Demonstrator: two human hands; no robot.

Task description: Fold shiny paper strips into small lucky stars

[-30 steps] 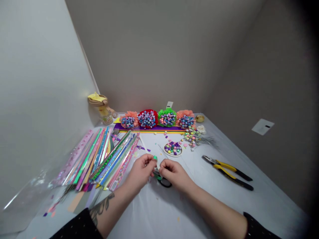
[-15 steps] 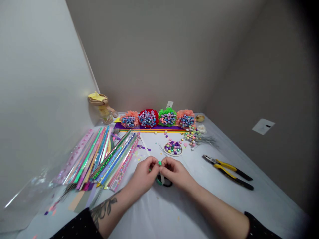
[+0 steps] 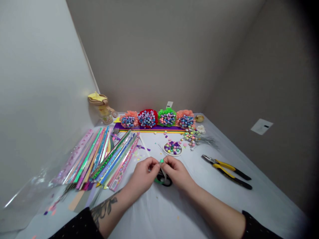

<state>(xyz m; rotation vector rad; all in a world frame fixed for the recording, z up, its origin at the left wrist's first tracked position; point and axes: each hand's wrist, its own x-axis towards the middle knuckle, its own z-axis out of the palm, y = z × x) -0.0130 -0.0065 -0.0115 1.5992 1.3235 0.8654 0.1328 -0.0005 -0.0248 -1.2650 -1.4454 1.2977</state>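
Observation:
My left hand [image 3: 146, 171] and my right hand [image 3: 175, 169] meet near the middle of the table, thumbs pinched against fingers. Between the fingertips they hold a small folded green paper strip [image 3: 161, 161], with a pale tail [image 3: 164, 174] hanging below it. Its exact folds are hidden by my fingers. Just beneath lie scissors [image 3: 168, 182] with black and green handles, partly covered by my hands. Behind the hands sits a round dish [image 3: 172, 148] of small paper stars in purple, pink and green.
Packs of coloured paper strips [image 3: 114, 159] spread out on the left. Yellow-and-black pliers [image 3: 226, 171] lie to the right. Several star bouquets [image 3: 167, 118] line the back, beside wire-stemmed stars [image 3: 191, 136]. A clear cup [image 3: 106, 114] stands at the back left.
The green strip has turned slightly between my fingertips, and its pale tail has shifted right. My hands stay together in nearly the same place.

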